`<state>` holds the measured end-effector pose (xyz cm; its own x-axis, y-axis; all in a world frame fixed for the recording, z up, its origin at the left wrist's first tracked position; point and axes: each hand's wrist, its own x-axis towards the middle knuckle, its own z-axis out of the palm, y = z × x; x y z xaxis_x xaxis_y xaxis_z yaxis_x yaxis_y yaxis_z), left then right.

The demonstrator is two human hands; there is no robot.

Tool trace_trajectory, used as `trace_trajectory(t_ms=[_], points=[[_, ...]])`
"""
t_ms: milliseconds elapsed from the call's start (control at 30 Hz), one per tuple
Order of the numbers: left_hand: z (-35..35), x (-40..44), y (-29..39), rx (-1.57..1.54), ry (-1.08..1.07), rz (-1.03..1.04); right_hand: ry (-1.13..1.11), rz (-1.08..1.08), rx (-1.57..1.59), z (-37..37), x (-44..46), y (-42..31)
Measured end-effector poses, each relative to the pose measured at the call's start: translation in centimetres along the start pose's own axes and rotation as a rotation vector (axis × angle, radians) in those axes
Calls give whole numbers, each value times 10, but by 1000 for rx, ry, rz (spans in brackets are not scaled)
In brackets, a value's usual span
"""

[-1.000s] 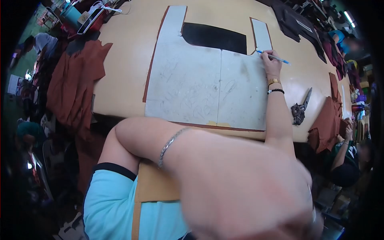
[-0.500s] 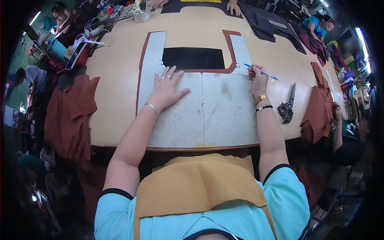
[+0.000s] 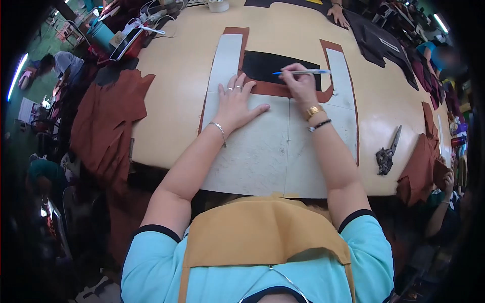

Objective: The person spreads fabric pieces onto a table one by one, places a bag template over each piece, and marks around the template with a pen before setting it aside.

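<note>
A pale U-shaped template [image 3: 252,146] with pencil-like marks lies over a brown sheet [image 3: 270,89], whose border shows around the notch and both arm tops. Inside the notch is a black rectangular piece [image 3: 262,64]. My left hand [image 3: 236,103] presses flat on the template at the notch's left corner, fingers spread, fingertips at the brown border. Above the notch's lower edge, my right hand [image 3: 300,88] is closed around a blue-and-white pen [image 3: 308,72]. The pen's blue end points left over the black piece; whether it touches anything I cannot tell.
Scissors [image 3: 389,154] with dark-wrapped handles lie at the right. Brown material [image 3: 111,126] hangs off the left edge, and more brown pieces [image 3: 419,161] lie at the right. A phone [image 3: 126,44] stands back left. Another person's hand [image 3: 338,15] rests on dark material at the far side.
The template has slid toward me over the brown sheet, baring a wider brown border. My right hand with the pen has moved left from the template's right arm to the notch. The view has shifted.
</note>
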<state>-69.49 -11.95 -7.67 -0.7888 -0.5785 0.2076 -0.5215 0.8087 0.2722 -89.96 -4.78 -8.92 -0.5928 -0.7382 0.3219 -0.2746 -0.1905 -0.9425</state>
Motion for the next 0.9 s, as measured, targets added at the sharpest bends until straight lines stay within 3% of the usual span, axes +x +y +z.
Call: trace_trajectory(t_ms=[67,267,700,900], points=[[-3,5,1,21,-33,-13,-77,-31,-144,27,10,-3],[-5,12,0,67,-66,-8,-80,-61,-163,77,38,11],[-6,11,0,52,-57,-10,-129,-43,-409,80,34,-3],[6,10,-4,43,28,8,-108,-120,-248,82,36,10]])
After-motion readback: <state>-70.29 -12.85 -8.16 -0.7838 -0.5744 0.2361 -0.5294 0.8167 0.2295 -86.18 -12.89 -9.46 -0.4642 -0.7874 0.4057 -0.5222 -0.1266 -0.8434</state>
